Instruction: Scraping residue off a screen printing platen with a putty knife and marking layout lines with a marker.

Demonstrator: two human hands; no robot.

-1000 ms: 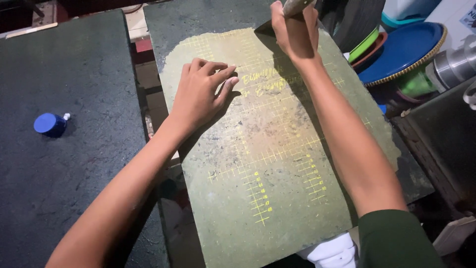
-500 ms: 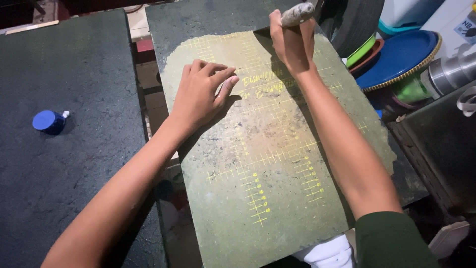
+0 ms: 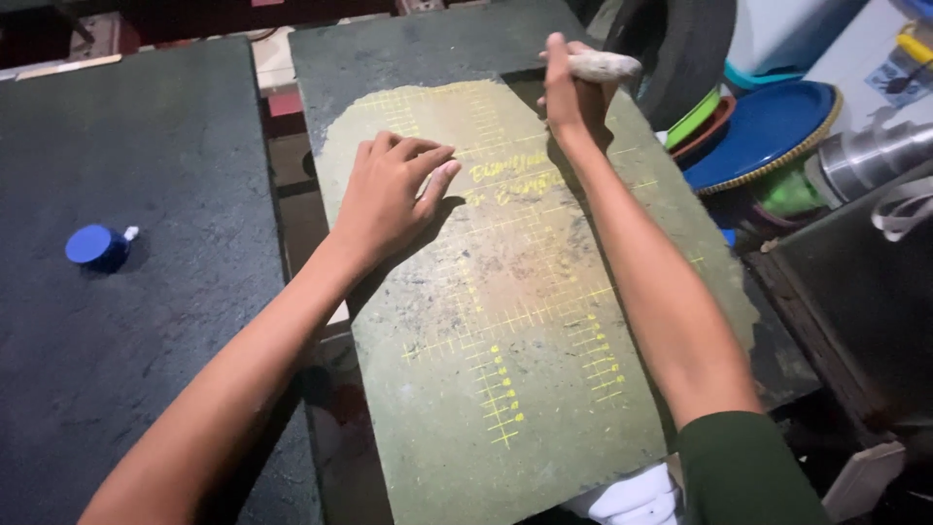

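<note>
Head view: left hand lies flat, fingers spread, on the worn green gridded cutting mat, likely stiff and light; right hand, at one o'clock, fingers closed around a pale dusty stick-like tool.

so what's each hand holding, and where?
Right hand fists a pale stick-like tool around its lower end; the tip sticks out. Left hand holds nothing, flat on the green mat.

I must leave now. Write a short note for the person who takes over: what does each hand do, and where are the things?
Left hand: flat, palm down on the green mat with yellow grid lines.
Right hand: fist closed on a pale dusty lump at the mat's far edge.
Mat lies on a dark slab; its surface looks dusty. A blue cap sits on the left table, untouched.
</note>
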